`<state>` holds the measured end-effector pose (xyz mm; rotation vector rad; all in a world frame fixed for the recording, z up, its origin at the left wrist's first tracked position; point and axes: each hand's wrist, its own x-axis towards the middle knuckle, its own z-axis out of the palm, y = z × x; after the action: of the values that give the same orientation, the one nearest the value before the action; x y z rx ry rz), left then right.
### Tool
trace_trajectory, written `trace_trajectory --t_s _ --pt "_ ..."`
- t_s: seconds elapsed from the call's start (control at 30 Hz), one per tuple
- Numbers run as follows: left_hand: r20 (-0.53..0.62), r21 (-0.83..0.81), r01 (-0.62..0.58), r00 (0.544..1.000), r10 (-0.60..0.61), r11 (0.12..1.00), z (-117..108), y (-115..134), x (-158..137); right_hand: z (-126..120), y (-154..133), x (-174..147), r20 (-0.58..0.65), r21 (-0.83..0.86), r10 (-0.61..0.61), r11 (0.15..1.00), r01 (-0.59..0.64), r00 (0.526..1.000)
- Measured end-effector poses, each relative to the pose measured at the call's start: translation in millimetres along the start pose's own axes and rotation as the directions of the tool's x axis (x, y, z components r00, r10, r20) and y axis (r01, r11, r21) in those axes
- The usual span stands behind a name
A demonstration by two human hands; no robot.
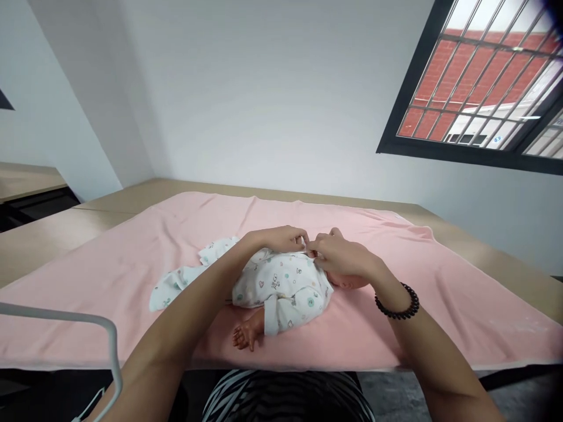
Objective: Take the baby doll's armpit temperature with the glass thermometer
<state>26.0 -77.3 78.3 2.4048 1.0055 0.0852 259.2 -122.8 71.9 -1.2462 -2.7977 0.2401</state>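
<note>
A baby doll (248, 332) lies on a pink blanket (387, 334), its legs toward the left and its head (347, 281) toward the right, partly covered by my right hand. It wears a white printed baby top (281, 281) and matching pants (176, 284). Near the neckline, my left hand (285, 238) is closed, its fingertips pinching the edge of the top. My right hand (341, 253) meets it there, fingers bent and closed on the top close to the doll's neck. What exactly lies between the fingertips is too small to make out.
The blanket covers most of a wooden table (466, 240) that stands against a white wall (272, 105). A barred window (479, 76) is at the upper right. A pale curved metal bar (57, 313) crosses the lower left near my left arm.
</note>
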Motion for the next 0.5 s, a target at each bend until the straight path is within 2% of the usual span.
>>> trace_trajectory --t_s 0.1,0.17,0.27,0.4,0.5 --pt "0.044 -0.096 -0.044 0.998 0.049 0.994 2.9 -2.5 3.6 -3.6 5.9 -8.4 -0.030 0.158 -0.122 0.979 0.125 0.992" --pt "0.070 -0.151 -0.086 0.993 0.097 0.985 6.0 -3.8 6.8 -4.3 9.4 -9.8 -0.080 0.192 -0.150 0.968 0.163 0.986" --pt "0.030 -0.204 -0.107 0.993 0.116 0.973 11.9 -6.1 13.0 -0.4 9.4 -6.7 -0.121 0.106 -0.123 0.985 0.136 0.985" --pt "-0.033 -0.269 -0.112 0.994 0.107 0.956 19.7 -13.5 22.3 7.0 -0.4 -2.8 -0.152 -0.075 -0.034 0.997 0.023 0.988" --pt "-0.056 -0.328 -0.123 0.992 0.111 0.937 24.4 -20.2 27.4 9.3 -4.3 -2.8 -0.165 -0.122 -0.009 0.992 -0.011 0.986"
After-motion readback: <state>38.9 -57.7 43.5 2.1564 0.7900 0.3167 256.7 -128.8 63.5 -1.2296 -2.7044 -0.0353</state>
